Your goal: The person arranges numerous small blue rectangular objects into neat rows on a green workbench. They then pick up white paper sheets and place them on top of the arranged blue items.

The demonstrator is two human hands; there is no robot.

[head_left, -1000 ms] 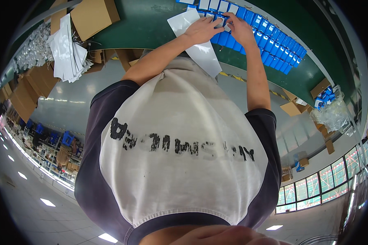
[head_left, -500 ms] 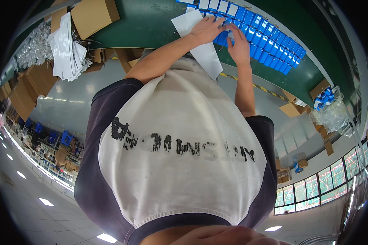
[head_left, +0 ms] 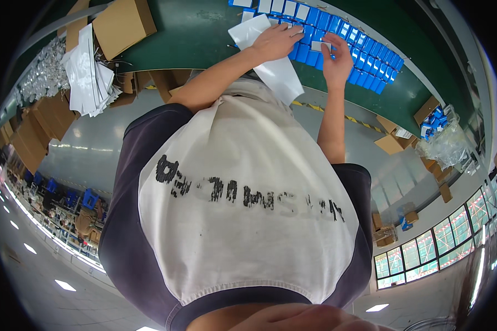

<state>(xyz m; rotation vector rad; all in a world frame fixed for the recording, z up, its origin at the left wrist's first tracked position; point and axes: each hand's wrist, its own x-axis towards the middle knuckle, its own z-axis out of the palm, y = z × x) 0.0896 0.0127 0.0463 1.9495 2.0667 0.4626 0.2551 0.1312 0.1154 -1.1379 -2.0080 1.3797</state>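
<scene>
Rows of small blue rectangular packs (head_left: 364, 58) lie on the green bench; several in the far left rows have white labels on top. A glossy white sheet (head_left: 281, 77) hangs over the bench's near edge, overlapping the nearest left packs. My left hand (head_left: 279, 42) lies over this sheet, fingers stretched to the right, their tips at the packs. Just right of it, my right hand (head_left: 337, 60) is curled, thumb and forefinger at the right end of a small white label (head_left: 318, 46) over a blue pack. Whether the label touches the pack cannot be made out.
Left on the bench are a cardboard box (head_left: 124, 27), a stack of white sheets (head_left: 88, 77) and a heap of clear plastic (head_left: 45, 71). At the right end, a carton with blue packs (head_left: 436, 121) stands beside clear bags (head_left: 444, 146). Open cartons (head_left: 395, 140) stand below the bench edge.
My right hand has moved away from my left, slightly to the right and nearer me, and a white label now shows at its fingertips. My left hand stays on the sheet.
</scene>
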